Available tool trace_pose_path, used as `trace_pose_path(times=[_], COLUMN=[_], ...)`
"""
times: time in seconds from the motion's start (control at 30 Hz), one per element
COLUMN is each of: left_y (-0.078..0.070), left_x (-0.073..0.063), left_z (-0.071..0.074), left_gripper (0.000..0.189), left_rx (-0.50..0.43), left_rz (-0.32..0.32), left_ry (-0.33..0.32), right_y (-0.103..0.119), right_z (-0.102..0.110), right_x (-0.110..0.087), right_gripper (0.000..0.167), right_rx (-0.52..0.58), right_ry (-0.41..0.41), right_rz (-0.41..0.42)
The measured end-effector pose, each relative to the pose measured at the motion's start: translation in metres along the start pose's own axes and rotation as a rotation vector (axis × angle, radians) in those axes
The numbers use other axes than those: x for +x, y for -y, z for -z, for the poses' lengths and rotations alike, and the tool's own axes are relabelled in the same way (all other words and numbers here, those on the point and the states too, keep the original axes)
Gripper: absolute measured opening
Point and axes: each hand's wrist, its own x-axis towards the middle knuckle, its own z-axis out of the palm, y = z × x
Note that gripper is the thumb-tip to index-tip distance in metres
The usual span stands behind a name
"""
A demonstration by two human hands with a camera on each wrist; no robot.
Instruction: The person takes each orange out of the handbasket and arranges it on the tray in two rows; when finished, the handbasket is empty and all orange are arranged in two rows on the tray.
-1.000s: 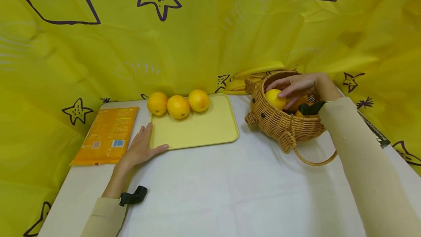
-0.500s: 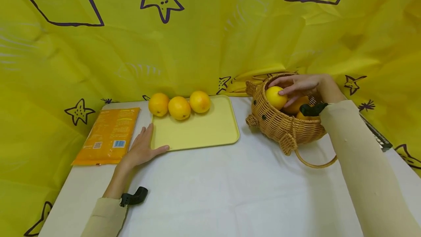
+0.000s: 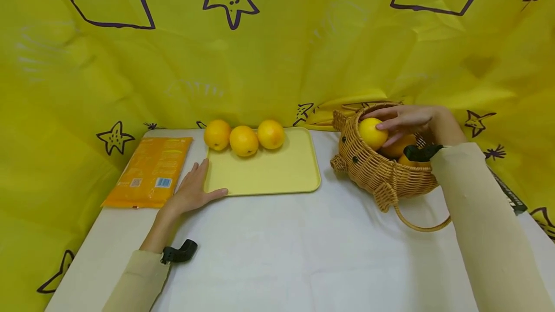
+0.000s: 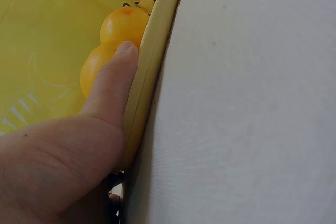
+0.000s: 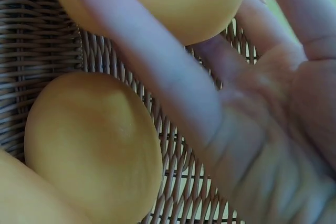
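Note:
In the head view, my right hand (image 3: 407, 122) reaches into a wicker basket (image 3: 368, 172) shaped like an animal. Thumb and fingers grip a smooth yellow fruit (image 3: 372, 134) at its left rim. The right wrist view shows the thumb laid across this fruit (image 5: 157, 3), with another orange-yellow fruit (image 5: 94, 145) below. My left hand (image 3: 191, 192) rests at the near left corner of a pale yellow tray (image 3: 264, 175), fingers extended along its side and thumb along the front rim (image 4: 144, 87). Three oranges (image 3: 244, 141) sit along the tray's back left.
An orange packet (image 3: 151, 172) lies flat left of the tray. The basket's handle (image 3: 422, 227) hangs down in front of it. A dark printed item (image 3: 509, 191) shows beyond the right sleeve. Yellow patterned cloth (image 3: 277, 61) rises behind the white tabletop (image 3: 277, 244).
The head view has shifted, so everything appears a little farther right. Both hands keep nearly the same places, the right still on the yellow fruit in the basket, the left at the tray.

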Motion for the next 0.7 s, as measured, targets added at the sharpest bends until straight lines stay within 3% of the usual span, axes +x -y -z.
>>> trace_pose_path(times=[0.7], left_y=[0.002], left_x=[-0.002], left_z=[0.002], left_gripper=[0.113], left_rx=[-0.009], left_rz=[0.001], left_ry=[-0.008], right_y=[0.016], right_z=[0.012], right_x=[-0.033], right_gripper=[0.052], right_rx=[-0.015], right_ry=[0.152], right_rz=[0.174])
